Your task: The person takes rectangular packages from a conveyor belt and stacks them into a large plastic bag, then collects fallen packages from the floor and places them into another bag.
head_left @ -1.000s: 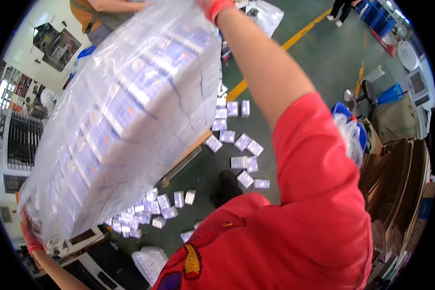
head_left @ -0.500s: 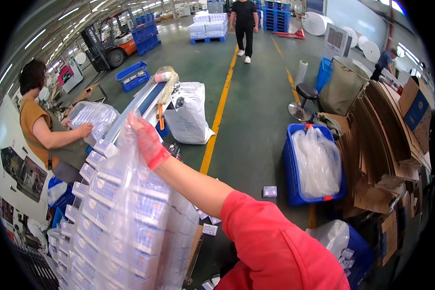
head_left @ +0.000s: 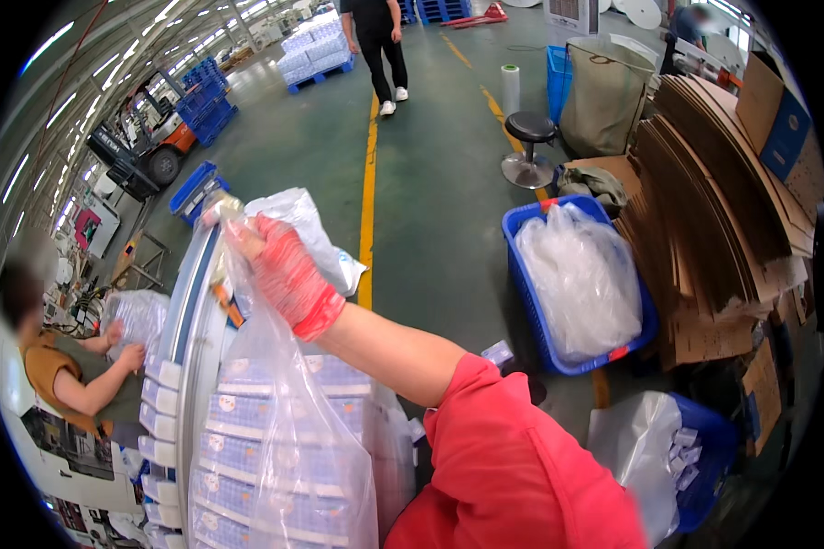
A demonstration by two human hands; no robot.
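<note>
Since half a second ago, the view has swung up and rightward: the clear plastic bag of small blue-and-white boxes, then filling the lower left, now sits lower and nearer centre-left, and my gloved hand has risen with its top edge. One second ago the same bag was held high, tilted across the upper left of the frame.

My right hand, in a red glove, lies left of centre; its fingers are clamped on the gathered top of the bag. My forearm runs down and right to a red sleeve at the lower centre. My left hand is not visible.

The bag hangs below the hand to the lower edge, with boxes stacked in rows inside. Just left of it, a curved grey conveyor rail carries further white boxes along its outer side.

At the far left, a seated person in an ochre shirt rests both hands on another filled clear bag.

Right of centre, a blue crate holds crumpled clear plastic; a second blue bin with a plastic liner occupies the lower right. Flattened cardboard sheets are stacked at the right edge. A black stool stands at upper centre-right, beside a yellow floor line. A person in black walks at the top; a forklift stands upper left.
</note>
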